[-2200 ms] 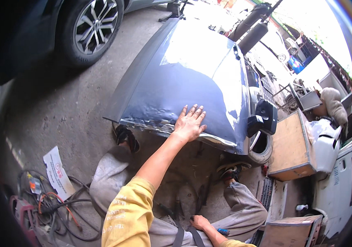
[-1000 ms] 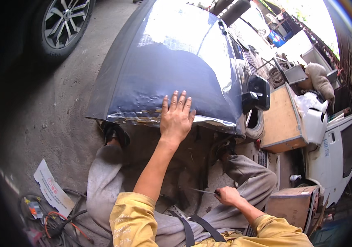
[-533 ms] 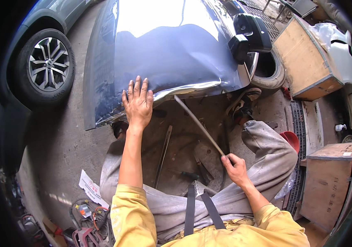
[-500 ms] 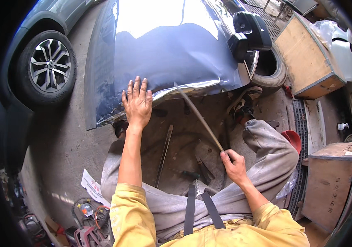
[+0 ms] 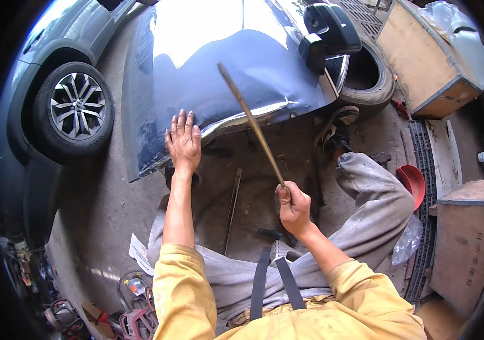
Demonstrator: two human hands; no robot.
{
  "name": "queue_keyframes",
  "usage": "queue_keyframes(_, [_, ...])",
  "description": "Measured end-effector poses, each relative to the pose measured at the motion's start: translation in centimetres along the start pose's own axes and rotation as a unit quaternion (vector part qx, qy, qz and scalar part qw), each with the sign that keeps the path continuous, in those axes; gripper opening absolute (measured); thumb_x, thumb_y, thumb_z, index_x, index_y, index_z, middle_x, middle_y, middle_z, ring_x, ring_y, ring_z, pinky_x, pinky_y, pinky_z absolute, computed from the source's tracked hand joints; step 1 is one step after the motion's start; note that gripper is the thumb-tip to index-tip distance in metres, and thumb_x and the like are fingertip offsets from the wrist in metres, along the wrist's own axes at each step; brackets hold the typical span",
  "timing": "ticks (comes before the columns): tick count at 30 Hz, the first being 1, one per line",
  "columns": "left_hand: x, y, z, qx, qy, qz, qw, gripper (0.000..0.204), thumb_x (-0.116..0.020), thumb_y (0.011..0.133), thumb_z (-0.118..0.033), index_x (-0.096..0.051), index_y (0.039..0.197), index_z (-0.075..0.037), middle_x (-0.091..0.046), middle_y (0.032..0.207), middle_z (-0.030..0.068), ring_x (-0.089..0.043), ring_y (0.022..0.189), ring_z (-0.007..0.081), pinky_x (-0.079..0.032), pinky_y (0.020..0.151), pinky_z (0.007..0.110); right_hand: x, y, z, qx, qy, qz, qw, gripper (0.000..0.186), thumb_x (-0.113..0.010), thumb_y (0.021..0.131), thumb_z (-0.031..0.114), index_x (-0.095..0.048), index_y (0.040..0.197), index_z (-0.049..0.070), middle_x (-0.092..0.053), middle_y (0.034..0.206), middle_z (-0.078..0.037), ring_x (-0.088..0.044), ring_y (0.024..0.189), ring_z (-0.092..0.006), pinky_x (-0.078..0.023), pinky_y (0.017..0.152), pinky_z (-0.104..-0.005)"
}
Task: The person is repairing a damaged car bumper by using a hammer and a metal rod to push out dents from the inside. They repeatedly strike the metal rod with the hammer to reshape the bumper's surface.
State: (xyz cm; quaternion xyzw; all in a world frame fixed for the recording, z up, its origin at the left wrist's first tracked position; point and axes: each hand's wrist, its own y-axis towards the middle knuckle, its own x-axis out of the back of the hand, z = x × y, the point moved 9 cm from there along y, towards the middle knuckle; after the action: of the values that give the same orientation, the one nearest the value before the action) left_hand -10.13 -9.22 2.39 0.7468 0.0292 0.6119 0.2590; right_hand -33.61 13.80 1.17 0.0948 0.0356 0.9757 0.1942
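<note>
Left hand (image 5: 183, 148): laid flat, holding nothing, fingers extended and close together on the large dark-blue sheet-metal car panel (image 5: 230, 85), at its near edge. Panel runs ahead of that hand and off to its right.

Right hand (image 5: 294, 207): fist wrapped around the near end of a long, slim, brownish-grey metal bar (image 5: 247, 116), thumb along the shaft. Bar slants up and leftward from the fist; its far end overlaps the panel ahead of both hands. Contact or hover at that tip: cannot tell.

Just right of the left hand, a pale, rumpled metal lip (image 5: 219, 127) runs along the near edge; the bar crosses it in view.

On handling, my judgement: the flat palm looks well placed to steady the sheet and feel movement through it. Fingers should lie clear of the lip, which may be sharp, and out of the bar's line. Gripped so near its end, the bar likely gives good reach but a wandering tip; a slower wrist and small, controlled pressure would suit, lest the paint get scored. Check the tip's position before loading it.

Below and between the hands, on the grey concrete floor (image 5: 94, 198): a second thin metal strip (image 5: 232, 212) and a dark-handled tool (image 5: 269, 232), apart from both hands. Forward right of the right hand: black door mirror (image 5: 332, 31).
</note>
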Motion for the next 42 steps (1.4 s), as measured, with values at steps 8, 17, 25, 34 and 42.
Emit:
queue_keyframes(8, [-0.3, -0.7, 0.5, 0.016, -0.003, 0.007, 1.000, 0.051, -0.030, 0.105, -0.043, -0.044, 0.147, -0.017, -0.034, 0.157, 0.0053, -0.025, 0.147, 0.0268, -0.011, 0.119, 0.052, -0.4, 0.0, 3.0, 0.036, 0.013, -0.018, 0.999, 0.035, -0.051, 0.103, 0.029, -0.058, 0.085, -0.001, -0.053, 0.060, -0.017, -0.055, 0.053, -0.0275, -0.044, 0.053, -0.0387])
queue_keyframes(17, [-0.4, -2.1, -2.3, 0.013, 0.001, 0.006, 1.000, 0.059, -0.034, 0.104, -0.046, -0.041, 0.147, -0.007, -0.033, 0.157, 0.0102, -0.024, 0.148, 0.0301, -0.012, 0.118, 0.054, -3.0, -3.4, -9.4, -0.254, 0.167, 0.065, 0.951, 0.044, -0.049, 0.103, 0.041, -0.057, 0.079, 0.005, -0.044, 0.055, 0.004, -0.039, 0.044, -0.0049, -0.032, 0.039, -0.0227])
queue_keyframes(25, [0.2, -2.0, -10.2, -0.053, 0.061, -0.046, 0.996, 0.063, -0.057, 0.093, -0.037, -0.043, 0.138, 0.005, -0.040, 0.148, 0.0246, -0.034, 0.140, 0.0383, -0.023, 0.116, 0.052, 2.2, -5.7, -12.4, -0.225, 0.117, -0.063, 0.965, 0.048, -0.051, 0.102, 0.040, -0.060, 0.073, 0.002, -0.047, 0.055, -0.002, -0.046, 0.054, -0.0104, -0.036, 0.051, -0.0308])
queue_keyframes(34, [-0.3, -0.4, -17.4, -0.116, 0.055, -0.052, 0.990, 0.060, -0.063, 0.080, -0.021, -0.047, 0.132, 0.006, -0.047, 0.138, 0.0250, -0.041, 0.133, 0.0397, -0.027, 0.115, 0.053, 4.7, -3.0, -9.8, -0.151, 0.090, -0.117, 0.978, 0.043, -0.054, 0.101, 0.036, -0.060, 0.077, 0.001, -0.048, 0.057, -0.008, -0.046, 0.053, -0.0143, -0.038, 0.052, -0.0323])
queue_keyframes(42, [-1.8, -0.3, -23.5, -0.146, 0.004, -0.056, 0.988, 0.063, -0.063, 0.076, -0.016, -0.045, 0.132, 0.006, -0.047, 0.137, 0.0230, -0.041, 0.133, 0.0384, -0.025, 0.116, 0.052, 5.0, -2.8, -8.0, -0.114, 0.066, -0.113, 0.985, 0.035, -0.053, 0.102, 0.028, -0.060, 0.083, -0.001, -0.056, 0.062, -0.016, -0.058, 0.054, -0.0277, -0.044, 0.053, -0.0375])
